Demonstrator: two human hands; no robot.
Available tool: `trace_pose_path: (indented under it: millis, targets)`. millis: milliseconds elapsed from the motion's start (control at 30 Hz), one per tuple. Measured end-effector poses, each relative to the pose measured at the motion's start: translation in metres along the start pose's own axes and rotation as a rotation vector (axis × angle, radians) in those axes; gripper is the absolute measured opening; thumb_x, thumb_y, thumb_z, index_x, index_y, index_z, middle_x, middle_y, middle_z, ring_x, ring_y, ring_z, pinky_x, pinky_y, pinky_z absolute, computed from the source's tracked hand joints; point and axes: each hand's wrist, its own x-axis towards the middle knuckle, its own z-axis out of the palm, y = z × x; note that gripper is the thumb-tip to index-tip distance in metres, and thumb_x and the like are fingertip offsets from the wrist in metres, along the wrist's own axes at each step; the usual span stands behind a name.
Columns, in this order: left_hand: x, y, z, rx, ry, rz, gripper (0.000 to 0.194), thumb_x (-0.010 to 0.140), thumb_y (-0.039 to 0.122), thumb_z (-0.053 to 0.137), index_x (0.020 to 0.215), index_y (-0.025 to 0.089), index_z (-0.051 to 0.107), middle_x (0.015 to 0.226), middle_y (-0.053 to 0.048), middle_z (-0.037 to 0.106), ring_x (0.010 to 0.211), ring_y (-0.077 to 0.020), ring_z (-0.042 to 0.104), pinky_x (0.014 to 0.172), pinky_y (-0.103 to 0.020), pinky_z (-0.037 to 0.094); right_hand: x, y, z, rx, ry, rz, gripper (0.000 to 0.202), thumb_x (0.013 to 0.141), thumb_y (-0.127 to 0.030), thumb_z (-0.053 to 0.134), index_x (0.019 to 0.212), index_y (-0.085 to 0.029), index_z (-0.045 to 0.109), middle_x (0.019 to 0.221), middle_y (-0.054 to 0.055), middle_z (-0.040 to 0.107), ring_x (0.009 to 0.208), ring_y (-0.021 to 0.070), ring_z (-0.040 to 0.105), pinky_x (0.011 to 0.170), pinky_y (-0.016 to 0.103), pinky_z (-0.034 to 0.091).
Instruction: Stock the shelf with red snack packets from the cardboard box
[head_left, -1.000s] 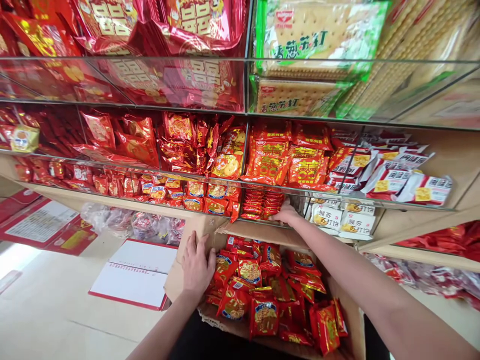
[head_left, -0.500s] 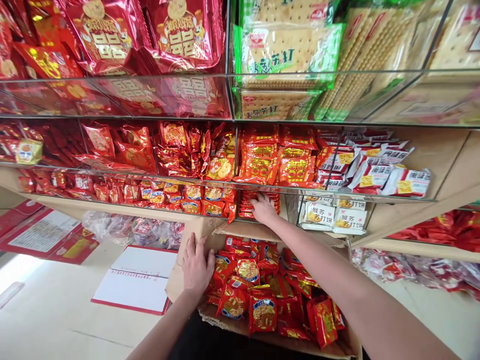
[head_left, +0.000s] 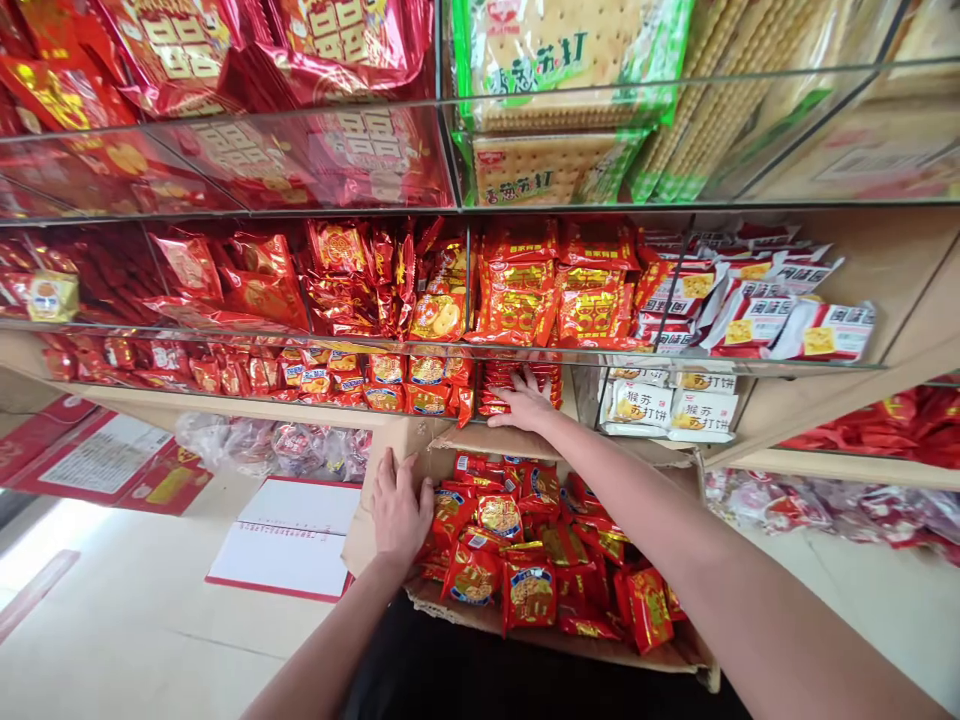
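Note:
My left hand (head_left: pixel 401 505) lies with its fingers stretched over the left flap of an open cardboard box (head_left: pixel 358 540). Inside the box are many loose red snack packets (head_left: pixel 529 590) with round gold biscuit pictures. Reaching across the box, my right hand (head_left: pixel 525 402) rests with spread fingers on a stack of red packets (head_left: pixel 499 378) in a lower shelf compartment. That hand holds nothing that I can see, and part of the stack is hidden beneath it.
Red biscuit packets (head_left: pixel 427 385) fill the compartment to the left. White cracker packets (head_left: pixel 637 408) sit to the right. A clear shelf front (head_left: pixel 300 160) crosses above, below large green cracker packs (head_left: pixel 555 80). A white-and-red folder (head_left: pixel 281 560) lies on the floor at left.
My right hand has spread its fingers, and its thumb now shows apart on the stack. The left hand stays on the box flap. The view has shifted slightly.

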Motion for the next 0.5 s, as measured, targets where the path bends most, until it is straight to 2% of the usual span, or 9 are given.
trace_pose_path:
  millis: [100, 200, 300, 333, 367, 400, 433, 467, 500]
  targets:
    - [0.002, -0.001, 0.002, -0.006, 0.001, 0.002, 0.041, 0.082, 0.034, 0.042, 0.119, 0.017, 0.045, 0.139, -0.017, 0.027, 0.127, -0.0313, 0.028, 0.098, -0.049, 0.032, -0.002, -0.001, -0.005, 0.017, 0.058, 0.019, 0.06, 0.075, -0.063, 0.044, 0.129, -0.035, 0.04, 0.144, 0.008, 0.02, 0.132, 0.0339, 0.0, 0.097, 0.061, 0.001]
    - [0.001, -0.003, 0.001, -0.026, 0.012, 0.017, 0.042, 0.081, 0.033, 0.044, 0.121, 0.018, 0.043, 0.14, -0.016, 0.025, 0.128, -0.0316, 0.026, 0.099, -0.051, 0.03, -0.024, -0.004, -0.022, 0.1, 0.196, -0.005, 0.054, 0.08, -0.047, 0.049, 0.128, -0.023, 0.043, 0.14, 0.012, 0.028, 0.13, 0.0307, 0.014, 0.101, 0.053, 0.015]
    - [-0.006, -0.002, -0.005, -0.077, 0.107, 0.078, 0.045, 0.08, 0.03, 0.047, 0.122, 0.015, 0.04, 0.14, -0.018, 0.023, 0.131, -0.0318, 0.018, 0.102, -0.052, 0.025, -0.079, -0.006, -0.038, 0.266, 0.386, -0.139, 0.041, 0.086, -0.035, 0.044, 0.122, -0.017, 0.049, 0.131, 0.009, 0.042, 0.123, 0.0214, 0.033, 0.1, 0.037, 0.028]
    - [-0.008, 0.001, -0.007, -0.112, 0.125, 0.145, 0.044, 0.079, 0.028, 0.047, 0.12, 0.014, 0.042, 0.139, -0.018, 0.026, 0.132, -0.031, 0.018, 0.103, -0.051, 0.025, -0.104, -0.006, -0.04, 0.363, 0.434, -0.217, 0.036, 0.086, -0.034, 0.042, 0.116, -0.017, 0.053, 0.124, 0.008, 0.049, 0.117, 0.0197, 0.041, 0.098, 0.035, 0.032]
    - [-0.01, 0.004, -0.008, -0.158, 0.094, 0.251, 0.041, 0.079, 0.026, 0.048, 0.118, 0.015, 0.044, 0.137, -0.017, 0.03, 0.131, -0.0296, 0.02, 0.103, -0.05, 0.025, -0.131, -0.005, -0.039, 0.458, 0.438, -0.264, 0.031, 0.087, -0.033, 0.04, 0.108, -0.019, 0.057, 0.113, 0.006, 0.057, 0.106, 0.0182, 0.05, 0.093, 0.033, 0.037]
    - [-0.011, 0.01, -0.009, -0.207, -0.003, 0.382, 0.037, 0.079, 0.023, 0.047, 0.115, 0.016, 0.047, 0.133, -0.015, 0.037, 0.129, -0.0275, 0.025, 0.103, -0.047, 0.028, -0.158, -0.004, -0.035, 0.54, 0.405, -0.278, 0.027, 0.088, -0.032, 0.038, 0.101, -0.021, 0.06, 0.1, 0.004, 0.062, 0.094, 0.0167, 0.056, 0.086, 0.031, 0.042]
    - [-0.009, 0.017, -0.008, -0.246, -0.156, 0.493, 0.033, 0.079, 0.022, 0.047, 0.111, 0.018, 0.051, 0.128, -0.013, 0.044, 0.126, -0.0248, 0.032, 0.102, -0.044, 0.031, -0.185, -0.001, -0.028, 0.598, 0.332, -0.269, 0.026, 0.088, -0.031, 0.038, 0.095, -0.023, 0.062, 0.092, 0.002, 0.064, 0.086, 0.0159, 0.058, 0.081, 0.029, 0.044]
    - [-0.005, 0.025, -0.006, -0.269, -0.334, 0.571, 0.03, 0.079, 0.021, 0.046, 0.108, 0.02, 0.053, 0.122, -0.01, 0.05, 0.121, -0.0224, 0.039, 0.101, -0.041, 0.034, -0.209, 0.002, -0.018, 0.647, 0.282, -0.238, 0.024, 0.087, -0.031, 0.04, 0.09, -0.024, 0.062, 0.088, 0.001, 0.065, 0.081, 0.0155, 0.06, 0.077, 0.028, 0.046]
    - [0.001, 0.035, -0.003, -0.266, -0.506, 0.586, 0.028, 0.08, 0.022, 0.046, 0.106, 0.021, 0.055, 0.117, -0.008, 0.054, 0.115, -0.0208, 0.045, 0.098, -0.038, 0.037, -0.231, 0.006, -0.007, 0.686, 0.242, -0.19, 0.021, 0.086, -0.032, 0.043, 0.091, -0.024, 0.062, 0.087, 0.001, 0.066, 0.08, 0.0156, 0.06, 0.076, 0.028, 0.046]
